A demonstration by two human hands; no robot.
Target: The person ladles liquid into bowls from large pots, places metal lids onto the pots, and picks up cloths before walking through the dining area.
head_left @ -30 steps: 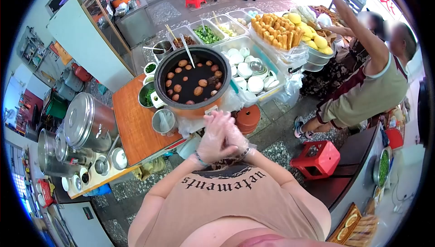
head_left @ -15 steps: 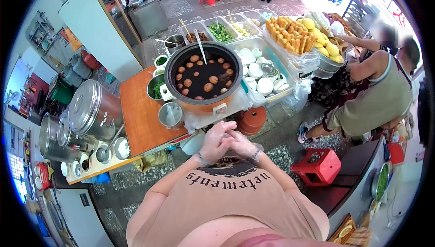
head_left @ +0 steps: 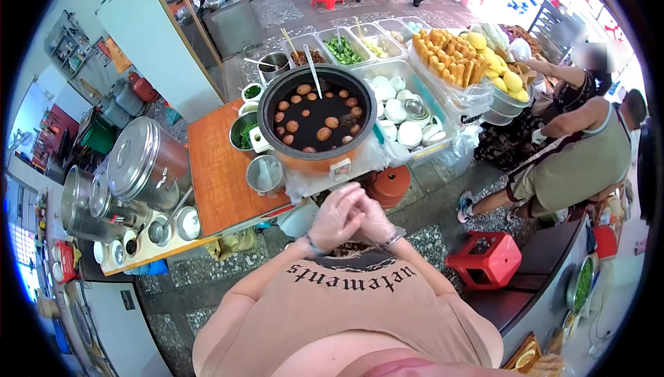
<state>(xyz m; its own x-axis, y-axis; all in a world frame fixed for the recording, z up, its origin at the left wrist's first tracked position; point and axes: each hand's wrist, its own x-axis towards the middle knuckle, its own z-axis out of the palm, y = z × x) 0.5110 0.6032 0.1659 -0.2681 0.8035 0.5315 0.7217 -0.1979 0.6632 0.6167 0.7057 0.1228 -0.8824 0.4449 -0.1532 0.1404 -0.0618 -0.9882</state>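
Note:
My left hand (head_left: 334,219) and my right hand (head_left: 375,223), both in clear plastic gloves, meet palm to palm in front of my chest. The left fingers are stretched out, and so are the right ones as far as they show; nothing is visible between them. Just beyond stands a large round pot (head_left: 266,128) of dark broth, with several brown eggs (head_left: 332,122) floating in it and a long-handled ladle (head_left: 312,71) leaning inside. Left of the pot is a metal container (head_left: 264,173) with a plastic bag in it.
A tub (head_left: 443,143) of small white dishes, fried dough sticks (head_left: 449,59) and trays of toppings (head_left: 342,50) line the counter. Steel pots (head_left: 149,162) stand left. A red stool (head_left: 484,259) is at right, near a person in a sleeveless top (head_left: 581,152); another person is beyond.
My hands have shifted from interlaced fingers to straighter fingers laid together. The view has moved slightly. At right, a co-worker's gloved hand has come into sight.

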